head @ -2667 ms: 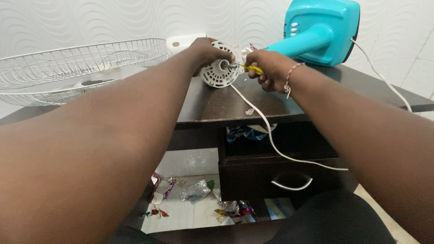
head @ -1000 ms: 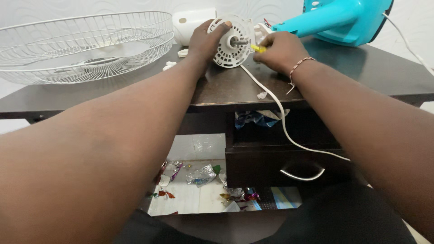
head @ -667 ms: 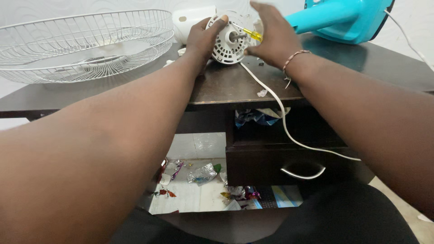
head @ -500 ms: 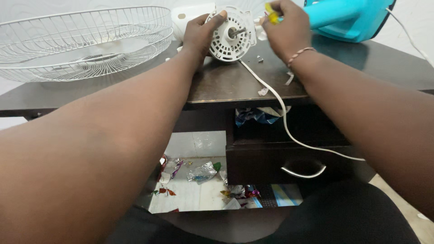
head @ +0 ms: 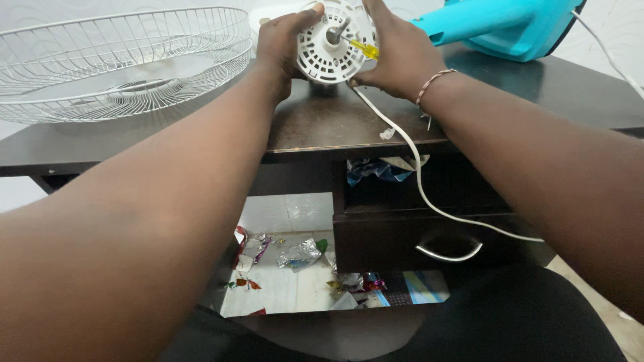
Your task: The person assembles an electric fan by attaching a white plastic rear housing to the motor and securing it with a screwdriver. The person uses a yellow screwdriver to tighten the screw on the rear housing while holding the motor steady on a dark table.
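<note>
While the left hand (head: 282, 47) clasps the white motor (head: 331, 41) by its left rim, the right hand (head: 396, 57) cups its right side, with a yellow screwdriver (head: 362, 48) pinched in the fingers, tip toward the shaft (head: 337, 31); the motor stands on edge at the back of the dark desk (head: 335, 127), vented face toward the camera, white cord (head: 409, 154) trailing over the front edge. To my eye the motor wants steadying from both sides, held firm against the desk; the blade should sit square before any turn; slack in the cord keeps it from tugging; the wire guard (head: 121, 60) and blue stand (head: 510, 27) lie clear.
</note>
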